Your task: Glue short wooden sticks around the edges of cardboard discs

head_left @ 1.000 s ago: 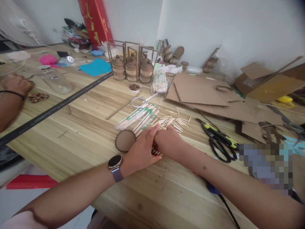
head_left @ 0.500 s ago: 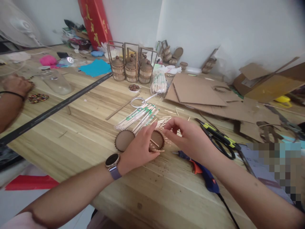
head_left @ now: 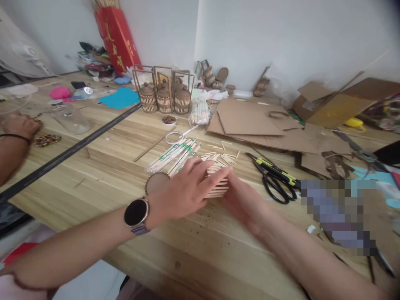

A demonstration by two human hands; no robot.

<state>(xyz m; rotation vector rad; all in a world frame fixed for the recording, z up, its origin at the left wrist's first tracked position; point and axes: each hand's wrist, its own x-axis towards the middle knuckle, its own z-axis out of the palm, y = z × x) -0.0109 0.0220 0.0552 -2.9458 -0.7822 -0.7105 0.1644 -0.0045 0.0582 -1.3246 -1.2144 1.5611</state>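
Between my two hands stands a small round piece with pale sticks around its side [head_left: 220, 188]. My left hand [head_left: 187, 187] wraps its fingers over the near left of it, and my right hand [head_left: 243, 200] presses on its right side. A brown round disc with a dark beaded rim [head_left: 156, 183] lies partly behind my left hand. Short loose sticks [head_left: 228, 158] are scattered just beyond the hands, beside paper-wrapped sticks with green print [head_left: 175, 154].
Behind are lidded baskets with tall handles [head_left: 165, 100], a bowl of brown beads [head_left: 169, 120] and cardboard sheets [head_left: 250, 118]. Black scissors [head_left: 276, 187] and a yellow-black cutter [head_left: 278, 170] lie right. Another person's hand [head_left: 20, 125] is at far left.
The view has shifted. The stick-sided piece is now tipped up between my hands, and my right hand has come down against it. The blue glue gun no longer shows.
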